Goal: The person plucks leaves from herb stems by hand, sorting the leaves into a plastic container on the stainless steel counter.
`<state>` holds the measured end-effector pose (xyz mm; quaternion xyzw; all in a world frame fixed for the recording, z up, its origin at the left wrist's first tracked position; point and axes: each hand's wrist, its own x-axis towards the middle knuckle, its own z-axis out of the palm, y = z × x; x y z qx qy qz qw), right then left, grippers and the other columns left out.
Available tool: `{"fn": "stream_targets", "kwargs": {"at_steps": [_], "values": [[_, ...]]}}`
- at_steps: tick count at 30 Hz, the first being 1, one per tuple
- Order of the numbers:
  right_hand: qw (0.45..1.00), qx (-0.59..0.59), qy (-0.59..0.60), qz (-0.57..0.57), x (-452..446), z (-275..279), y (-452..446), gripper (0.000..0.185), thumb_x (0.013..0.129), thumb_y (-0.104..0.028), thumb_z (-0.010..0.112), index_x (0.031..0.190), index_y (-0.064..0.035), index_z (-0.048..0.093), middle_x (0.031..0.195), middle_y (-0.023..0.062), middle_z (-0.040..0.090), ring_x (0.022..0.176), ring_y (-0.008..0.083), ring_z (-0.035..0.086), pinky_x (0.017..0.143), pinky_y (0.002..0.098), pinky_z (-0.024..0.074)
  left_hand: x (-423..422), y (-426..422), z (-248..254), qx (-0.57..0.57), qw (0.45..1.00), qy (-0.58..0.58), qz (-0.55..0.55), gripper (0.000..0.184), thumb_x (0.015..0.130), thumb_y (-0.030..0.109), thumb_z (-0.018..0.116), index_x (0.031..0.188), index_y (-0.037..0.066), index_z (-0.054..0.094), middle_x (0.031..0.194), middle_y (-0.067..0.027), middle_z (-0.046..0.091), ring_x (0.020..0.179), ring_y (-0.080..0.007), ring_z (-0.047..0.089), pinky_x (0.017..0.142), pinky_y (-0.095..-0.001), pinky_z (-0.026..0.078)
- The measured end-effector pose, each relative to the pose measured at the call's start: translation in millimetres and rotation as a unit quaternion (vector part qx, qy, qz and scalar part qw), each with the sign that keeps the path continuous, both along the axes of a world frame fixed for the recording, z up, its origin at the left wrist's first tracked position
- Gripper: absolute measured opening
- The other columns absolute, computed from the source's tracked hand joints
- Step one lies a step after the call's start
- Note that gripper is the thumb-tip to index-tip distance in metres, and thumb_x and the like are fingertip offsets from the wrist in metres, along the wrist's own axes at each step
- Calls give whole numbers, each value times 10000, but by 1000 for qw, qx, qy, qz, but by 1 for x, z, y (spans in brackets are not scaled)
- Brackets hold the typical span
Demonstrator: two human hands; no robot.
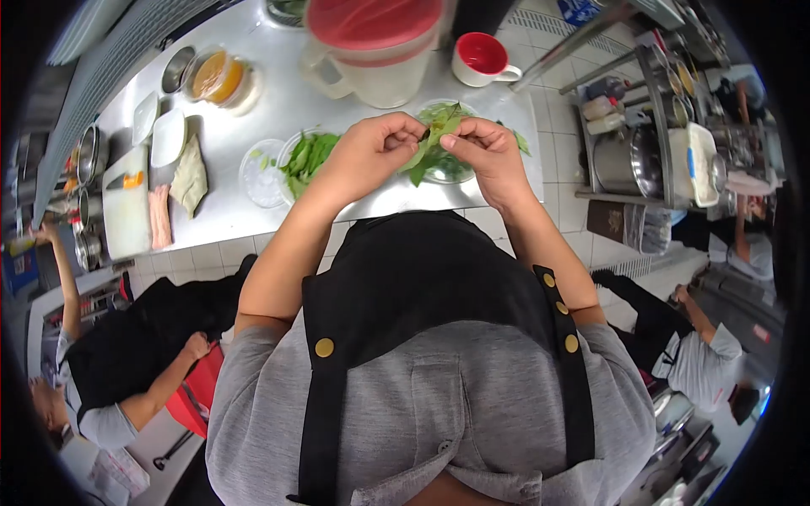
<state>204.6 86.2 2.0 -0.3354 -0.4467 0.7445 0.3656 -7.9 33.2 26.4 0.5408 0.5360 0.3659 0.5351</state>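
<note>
Between my two hands is a green leafy sprig [433,142], held up over the table's near edge. The fingertips of my left hand [371,156] are closed in a pinch at the sprig's left side. My right hand [492,160] pinches the same sprig between thumb and forefinger from the right. Below them sits a clear round container [460,175] with more green leaves, partly hidden by the sprig and fingers. To the left of my left hand, picked green leaves [309,158] fill another clear container. Beside that lies a clear round lid [261,179] with a few leaf bits.
A large pitcher with a red lid [373,59] and a red-lined white cup [483,61] stand behind my hands. Leftward are a cutting board [126,207], a folded cloth [190,177] and an orange-filled container [217,78]. Co-workers [139,354] are on both sides.
</note>
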Motion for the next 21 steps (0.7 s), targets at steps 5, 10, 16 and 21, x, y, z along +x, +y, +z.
{"fn": "stream_targets", "kwargs": {"at_steps": [5, 10, 16, 21], "values": [[997, 21, -46, -65, 49, -8, 11, 90, 855, -20, 763, 930, -24, 715, 885, 0, 697, 802, 63, 607, 757, 216, 476, 43, 27, 5, -9, 997, 34, -66, 245, 930, 3, 622, 1174, -10, 626, 948, -2, 646, 839, -47, 578, 772, -215, 479], [991, -66, 2, -117, 88, -16, 25, 37, 880, -34, 732, 892, -55, 704, 813, -29, 663, 658, 29, 487, 615, 211, 371, 71, 40, 1, 5, 998, 1, -69, 280, 920, -34, 610, 1198, 2, 608, 945, 4, 622, 832, -43, 574, 762, -200, 474], [988, 23, -56, -145, 115, -20, 34, 53, 867, -53, 750, 896, -71, 709, 818, -42, 664, 681, 22, 498, 623, 191, 355, 80, 61, -20, 15, 999, 0, -52, 152, 929, -36, 612, 1070, 20, 621, 942, 22, 631, 842, -39, 579, 780, -204, 481], [985, 3, -67, -159, 130, -26, 47, 63, 880, -67, 744, 917, -55, 694, 837, 1, 704, 722, 40, 587, 661, 205, 436, 95, 65, -17, 41, 999, -17, -27, 99, 940, -23, 615, 1028, 21, 628, 939, 15, 641, 854, -47, 591, 801, -214, 484]]}}
